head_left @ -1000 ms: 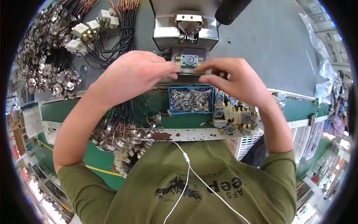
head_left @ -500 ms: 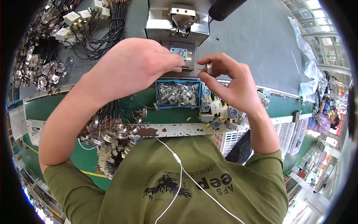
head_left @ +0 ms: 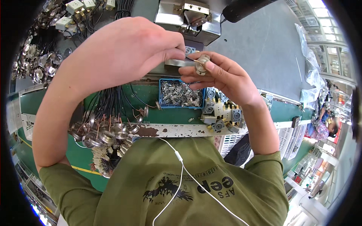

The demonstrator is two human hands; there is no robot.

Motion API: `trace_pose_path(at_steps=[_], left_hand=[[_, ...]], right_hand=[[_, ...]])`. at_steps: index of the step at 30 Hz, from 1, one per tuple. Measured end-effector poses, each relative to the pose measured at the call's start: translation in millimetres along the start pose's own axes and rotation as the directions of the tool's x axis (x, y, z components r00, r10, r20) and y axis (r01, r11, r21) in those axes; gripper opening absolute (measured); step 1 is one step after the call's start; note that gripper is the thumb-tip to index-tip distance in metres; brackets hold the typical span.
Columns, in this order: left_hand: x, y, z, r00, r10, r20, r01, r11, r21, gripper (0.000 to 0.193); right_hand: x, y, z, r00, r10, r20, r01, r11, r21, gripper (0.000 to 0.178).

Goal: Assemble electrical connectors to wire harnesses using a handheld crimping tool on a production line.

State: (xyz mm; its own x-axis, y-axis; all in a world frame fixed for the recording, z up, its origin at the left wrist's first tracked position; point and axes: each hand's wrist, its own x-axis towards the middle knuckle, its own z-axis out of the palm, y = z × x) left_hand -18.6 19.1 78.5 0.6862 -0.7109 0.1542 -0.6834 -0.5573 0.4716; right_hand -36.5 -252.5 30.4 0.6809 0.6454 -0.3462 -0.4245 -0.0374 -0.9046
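Note:
My right hand point(head_left: 230, 75) holds a round metal cap point(head_left: 202, 67) between thumb and fingers, its flat face tilted toward me. A thin wire point(head_left: 193, 60), dark with a copper-coloured end, runs to the middle of the cap. My left hand point(head_left: 132, 52) is closed in a pinch on this wire, to the left of the cap. Just behind the fingertips, a grey-and-white square switch block point(head_left: 189, 49) lies at the foot of a metal press point(head_left: 188, 20), partly hidden by my left hand.
Below my hands sits a blue bin point(head_left: 181, 107) of small metal clips. Right of it lie several switch blocks point(head_left: 218, 111). Wired metal caps point(head_left: 107, 135) hang over the front edge at left; more caps point(head_left: 45, 66) pile at far left. A black cylinder point(head_left: 241, 9) juts in beside the press.
My right hand has turned the cap so its face shows, and its fingers have spread beneath it. Both hands have shifted a little left and up, the wire still between them.

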Motion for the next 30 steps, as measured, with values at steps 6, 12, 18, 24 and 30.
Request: trace_pose_path(at_steps=[6,12,18,24,30], left_hand=[[-4.0,-1.1,5.6,0.993,-0.096,0.063,0.099,0.994,-0.054,0.014],[-8.3,-8.0,11.9,0.991,-0.013,0.135,0.027,0.994,-0.104,0.019],[-9.3,-6.8,17.7,0.996,-0.03,0.079,0.06,0.913,-0.404,0.017],[-14.8,-14.5,20.5,0.985,0.162,0.056,-0.167,0.979,0.12,0.013],[-13.5,-12.0,30.7,0.991,0.13,-0.04,-0.123,0.983,0.139,0.022]], right_hand=[[1.8,8.6,19.3,0.901,-0.327,-0.285,0.195,0.892,-0.407,0.042],[-6.8,6.9,15.6,0.785,-0.619,-0.016,0.204,0.283,-0.937,0.043],[-3.1,0.8,17.7,0.802,-0.547,-0.241,0.457,0.821,-0.342,0.023],[-1.4,-34.9,14.3,0.964,-0.253,0.084,0.229,0.624,-0.747,0.012],[1.7,-7.5,7.3,0.975,-0.202,-0.09,0.157,0.918,-0.364,0.028]])
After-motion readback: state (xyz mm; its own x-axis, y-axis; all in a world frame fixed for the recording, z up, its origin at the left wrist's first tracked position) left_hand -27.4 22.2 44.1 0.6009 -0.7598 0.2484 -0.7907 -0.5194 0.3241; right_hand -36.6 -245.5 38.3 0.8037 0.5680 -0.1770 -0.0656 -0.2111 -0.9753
